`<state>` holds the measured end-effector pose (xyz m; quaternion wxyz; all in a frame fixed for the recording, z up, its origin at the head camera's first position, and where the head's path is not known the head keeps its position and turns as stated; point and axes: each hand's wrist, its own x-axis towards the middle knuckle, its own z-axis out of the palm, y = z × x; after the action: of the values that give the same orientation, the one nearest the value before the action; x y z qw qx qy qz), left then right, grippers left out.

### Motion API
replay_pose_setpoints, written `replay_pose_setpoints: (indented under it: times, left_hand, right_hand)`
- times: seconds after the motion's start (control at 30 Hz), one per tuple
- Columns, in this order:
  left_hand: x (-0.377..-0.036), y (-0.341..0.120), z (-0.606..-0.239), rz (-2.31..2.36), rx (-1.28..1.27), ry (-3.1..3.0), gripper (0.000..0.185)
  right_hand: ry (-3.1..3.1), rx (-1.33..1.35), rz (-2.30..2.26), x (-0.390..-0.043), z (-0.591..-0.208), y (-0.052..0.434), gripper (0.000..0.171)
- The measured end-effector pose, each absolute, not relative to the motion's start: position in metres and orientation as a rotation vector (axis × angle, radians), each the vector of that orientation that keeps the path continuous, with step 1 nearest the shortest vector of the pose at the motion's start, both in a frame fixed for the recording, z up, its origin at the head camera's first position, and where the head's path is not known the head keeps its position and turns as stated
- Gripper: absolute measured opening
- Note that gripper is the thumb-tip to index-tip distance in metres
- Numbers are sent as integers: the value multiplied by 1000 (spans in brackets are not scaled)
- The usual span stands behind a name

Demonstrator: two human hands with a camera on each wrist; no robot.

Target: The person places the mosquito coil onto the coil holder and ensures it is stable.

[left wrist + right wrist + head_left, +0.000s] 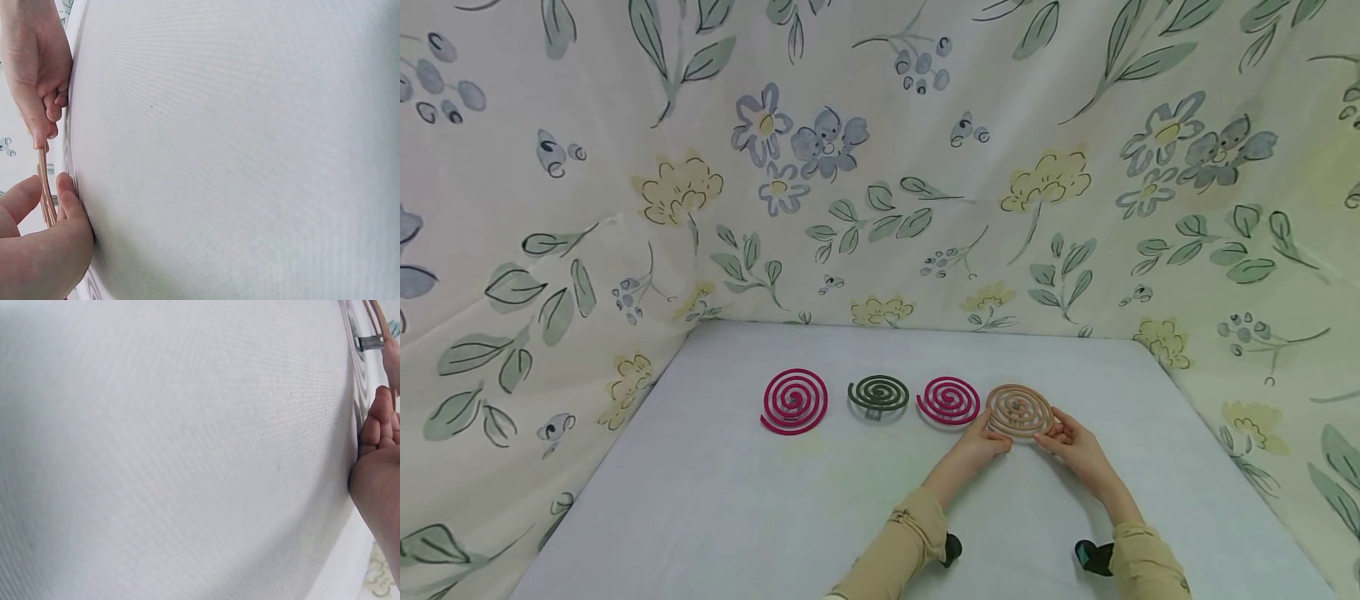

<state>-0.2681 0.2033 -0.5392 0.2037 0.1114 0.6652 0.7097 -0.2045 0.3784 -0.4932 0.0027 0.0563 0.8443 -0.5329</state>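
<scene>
Both hands pinch a tan mosquito coil at its near edge, at the right end of a row of coils. My left hand grips its left side, thumb above and fingers below in the left wrist view. On the opposite side my right hand holds the rim between thumb and fingers. Beneath the coil, the right wrist view shows a small metal stand; whether the two are joined cannot be told. Just left of my left hand lies a crimson coil.
Farther left are a dark green coil raised on a small metal stand and another crimson coil. All are on a white-covered table. Floral cloth hangs behind and at both sides.
</scene>
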Motion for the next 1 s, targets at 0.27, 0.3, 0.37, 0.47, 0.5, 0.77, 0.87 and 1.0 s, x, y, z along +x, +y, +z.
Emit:
replay_pose_setpoints:
  times: [0.27,0.3,0.37,0.47,0.5,0.77,0.87,1.0]
  left_hand:
    - [-311,231,-625,2019,526,1899,78]
    - [-307,229,-617,2002,493,1899,78]
    - [-293,219,-586,1981,439,1903,76]
    - [-264,199,-531,1968,340,1879,70]
    - [-257,195,-519,1967,338,1888,67]
    - [-248,189,-502,1950,306,1869,67]
    - [-272,204,-546,1962,354,1874,72]
    - [-333,249,-664,1997,396,1872,84]
  right_hand:
    - [2661,168,-1666,-204,-493,378,76]
    - [2661,165,-1667,-204,-493,378,76]
    - [2663,163,-1667,-204,-493,378,75]
    - [2665,166,-1667,-204,-494,378,75]
    - [2665,168,-1667,-204,-494,378,75]
    - [2656,164,-1677,-204,-494,379,75]
    - [2656,165,-1681,-204,-493,378,75]
    - [2653,165,-1687,-204,-492,378,75]
